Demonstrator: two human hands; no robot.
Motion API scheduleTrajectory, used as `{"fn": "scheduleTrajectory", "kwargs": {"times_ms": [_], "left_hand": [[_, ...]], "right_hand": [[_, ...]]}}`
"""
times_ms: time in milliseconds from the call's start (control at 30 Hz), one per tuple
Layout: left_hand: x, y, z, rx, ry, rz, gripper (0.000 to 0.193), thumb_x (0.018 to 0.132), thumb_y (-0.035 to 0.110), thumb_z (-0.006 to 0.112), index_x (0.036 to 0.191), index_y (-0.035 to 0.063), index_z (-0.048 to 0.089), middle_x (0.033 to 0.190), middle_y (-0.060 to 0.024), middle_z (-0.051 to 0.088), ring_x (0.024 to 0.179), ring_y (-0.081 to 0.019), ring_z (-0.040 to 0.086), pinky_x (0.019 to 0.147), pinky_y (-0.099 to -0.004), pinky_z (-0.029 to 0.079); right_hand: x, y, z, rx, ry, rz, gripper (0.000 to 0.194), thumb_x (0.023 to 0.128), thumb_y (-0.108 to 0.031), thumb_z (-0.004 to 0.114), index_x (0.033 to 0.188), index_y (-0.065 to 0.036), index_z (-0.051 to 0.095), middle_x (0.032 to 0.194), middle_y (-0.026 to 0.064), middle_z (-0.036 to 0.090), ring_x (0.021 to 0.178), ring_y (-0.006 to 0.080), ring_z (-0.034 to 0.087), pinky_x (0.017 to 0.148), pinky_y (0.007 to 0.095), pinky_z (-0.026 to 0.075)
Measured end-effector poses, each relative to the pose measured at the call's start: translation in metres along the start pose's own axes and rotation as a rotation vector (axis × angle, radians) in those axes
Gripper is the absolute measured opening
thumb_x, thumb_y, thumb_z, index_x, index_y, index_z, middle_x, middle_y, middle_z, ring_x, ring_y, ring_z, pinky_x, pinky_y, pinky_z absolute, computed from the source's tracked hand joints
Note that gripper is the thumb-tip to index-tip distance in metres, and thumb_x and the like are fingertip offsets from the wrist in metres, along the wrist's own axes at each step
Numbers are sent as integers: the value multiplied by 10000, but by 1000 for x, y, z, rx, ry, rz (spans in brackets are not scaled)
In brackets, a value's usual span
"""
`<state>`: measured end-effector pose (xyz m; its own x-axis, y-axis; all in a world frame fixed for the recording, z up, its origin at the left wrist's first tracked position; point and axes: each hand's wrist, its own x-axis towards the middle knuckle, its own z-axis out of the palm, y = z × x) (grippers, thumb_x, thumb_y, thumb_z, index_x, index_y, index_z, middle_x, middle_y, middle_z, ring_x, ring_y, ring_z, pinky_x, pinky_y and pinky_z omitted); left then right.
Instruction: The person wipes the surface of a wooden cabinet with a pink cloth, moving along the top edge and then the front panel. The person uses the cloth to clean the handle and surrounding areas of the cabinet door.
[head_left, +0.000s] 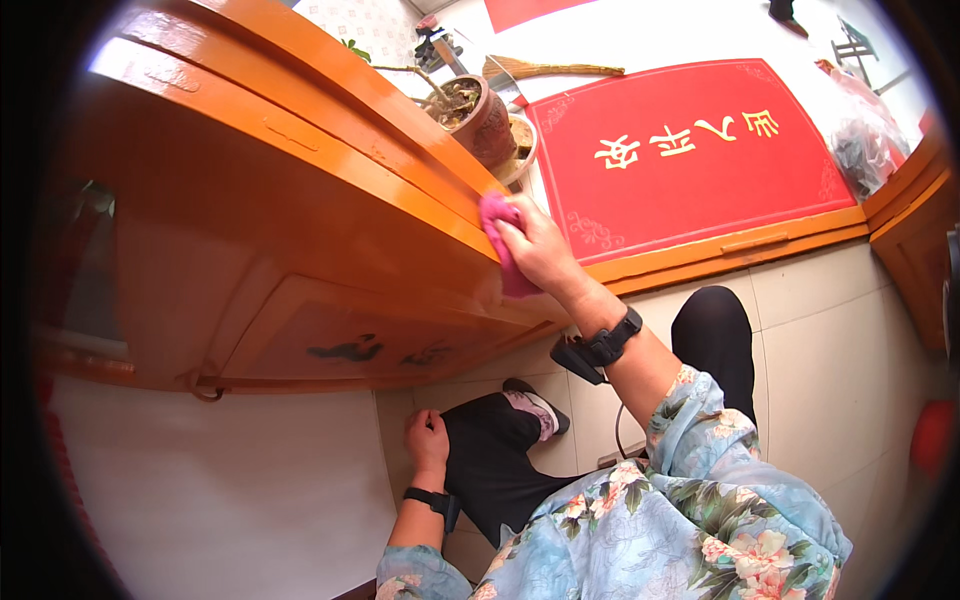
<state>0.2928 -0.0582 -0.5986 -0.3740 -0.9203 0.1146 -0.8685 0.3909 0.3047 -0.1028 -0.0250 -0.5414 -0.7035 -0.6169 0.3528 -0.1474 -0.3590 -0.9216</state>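
Observation:
My right hand (538, 244) grips a bunched pink cloth (517, 279) and presses it on the edge of an orange-brown varnished wooden door (360, 172). Part of the cloth hangs below my fingers, over the door's face. My left hand (427, 441) rests at my bent left knee with its fingers curled in and nothing visible in them. Black straps with small devices sit on both wrists. The door's lower panel (330, 337) carries dark painted marks.
Beyond the wooden threshold (675, 259) lies a red doormat (690, 180) with yellow writing. A potted plant (480, 124), a straw broom (555, 69) and a plastic bag (866, 150) are around it. Pale floor tiles (810, 360) lie under my feet; a white surface (225, 465) is at left.

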Motion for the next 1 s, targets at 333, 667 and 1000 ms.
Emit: {"fn": "scheduleTrajectory", "kwargs": {"times_ms": [333,667,1000], "left_hand": [[-2,8,-3,35,39,25,138,895,171,610,854,66,690,940,-128,685,916,-362,627,789,-446,522],[0,8,-2,36,17,42,141,892,170,612,866,46,674,926,-144,676,918,-361,626,792,-441,522],[3,15,-3,-34,20,41,145,882,158,614,832,31,662,867,-151,667,876,-373,616,767,-454,514]], "right_hand": [[100,-183,35,19,-2,-772,358,923,-89,612,1274,-41,557,1186,189,567,1098,360,562,970,405,460],[32,-65,10,0,-45,-383,256,910,-11,581,1162,-57,598,1085,164,570,1022,361,575,901,385,480],[-45,84,-34,-463,-227,341,240,905,-133,619,1127,-44,625,1070,223,631,1035,410,610,870,434,501]]}}
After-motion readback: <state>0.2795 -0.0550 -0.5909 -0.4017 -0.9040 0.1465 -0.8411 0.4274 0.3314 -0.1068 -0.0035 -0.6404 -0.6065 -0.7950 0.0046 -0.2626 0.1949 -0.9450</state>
